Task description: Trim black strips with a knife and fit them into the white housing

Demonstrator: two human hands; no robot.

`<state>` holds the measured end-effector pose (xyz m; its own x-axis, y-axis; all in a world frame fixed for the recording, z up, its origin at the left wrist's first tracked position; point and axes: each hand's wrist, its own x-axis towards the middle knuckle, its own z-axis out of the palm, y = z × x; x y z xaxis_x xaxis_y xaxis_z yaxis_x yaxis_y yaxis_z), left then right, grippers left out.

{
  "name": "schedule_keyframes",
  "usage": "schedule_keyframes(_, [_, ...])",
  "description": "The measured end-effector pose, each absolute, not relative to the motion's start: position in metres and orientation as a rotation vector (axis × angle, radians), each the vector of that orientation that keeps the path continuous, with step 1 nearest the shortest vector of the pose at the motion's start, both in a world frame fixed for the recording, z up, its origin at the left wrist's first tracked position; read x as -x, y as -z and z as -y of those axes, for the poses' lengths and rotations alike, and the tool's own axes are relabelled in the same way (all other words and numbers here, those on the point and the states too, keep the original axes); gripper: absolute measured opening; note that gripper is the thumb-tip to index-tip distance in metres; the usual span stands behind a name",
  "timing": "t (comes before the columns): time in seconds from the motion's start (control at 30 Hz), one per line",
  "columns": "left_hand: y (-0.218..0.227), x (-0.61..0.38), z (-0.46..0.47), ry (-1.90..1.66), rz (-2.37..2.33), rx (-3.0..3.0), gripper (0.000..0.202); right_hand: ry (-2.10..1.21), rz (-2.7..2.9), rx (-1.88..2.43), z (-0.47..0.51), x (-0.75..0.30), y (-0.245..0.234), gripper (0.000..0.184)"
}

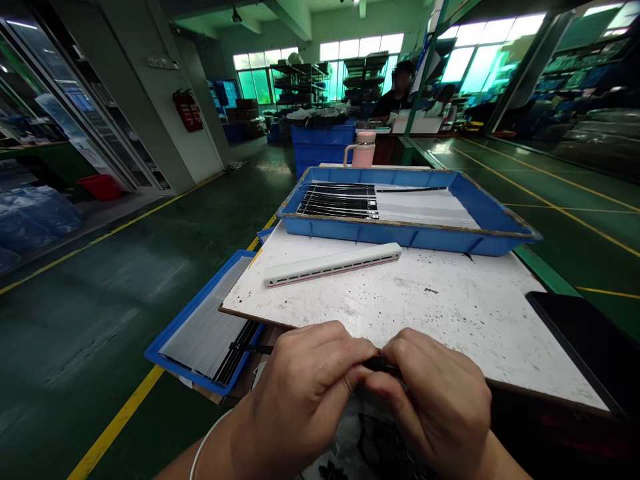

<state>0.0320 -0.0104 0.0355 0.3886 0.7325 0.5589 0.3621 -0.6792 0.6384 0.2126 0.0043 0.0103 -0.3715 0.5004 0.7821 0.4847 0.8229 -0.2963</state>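
Close to the table's front edge, my left hand (315,387) and my right hand (435,400) meet, thumbs and fingertips pinched together. Both grip a thin black strip (377,363), a short dark length of it showing between them. Its flat end sticks out to the left, past my left hand. Most of the strip is hidden by my fingers, and its exact kind is unclear. Beyond my hands a long white bar with a row of dark slots (333,265) lies slantwise on the white table (450,300).
A large blue tray (410,237) at the table's back holds black strips (340,200) on white sheets. A lower blue tray (200,293) at the left holds more. A pink mug (363,150) stands behind; a black flat device (575,347) lies right. A person (397,97) sits farther back.
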Motion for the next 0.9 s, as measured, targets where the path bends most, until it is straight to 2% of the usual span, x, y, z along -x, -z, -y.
schedule_keyframes(0.2, [-0.036,-0.032,0.010,-1.206,-0.987,-2.247,0.017,0.004,2.038,0.654,-0.005,-0.213,-0.008,0.027])
schedule_keyframes(0.37, [-0.038,-0.031,0.011,-1.207,-1.045,-2.343,0.017,-0.076,1.930,0.772,-0.003,-0.215,-0.016,0.034])
schedule_keyframes(0.43, [-0.038,-0.031,0.012,-1.203,-1.070,-2.393,0.018,-0.115,1.908,0.805,-0.003,-0.214,-0.020,0.028])
schedule_keyframes(0.53, [-0.037,-0.031,0.014,-1.197,-1.114,-2.462,0.019,-0.242,1.917,0.787,-0.003,-0.214,-0.024,0.009])
schedule_keyframes(0.73, [-0.036,-0.028,0.014,-1.215,-1.160,-2.514,0.020,-0.374,1.711,1.037,-0.005,-0.223,-0.024,0.015])
schedule_keyframes(0.9, [-0.038,-0.029,0.014,-1.221,-1.212,-2.535,0.020,-0.426,1.741,1.048,-0.003,-0.226,-0.025,0.007])
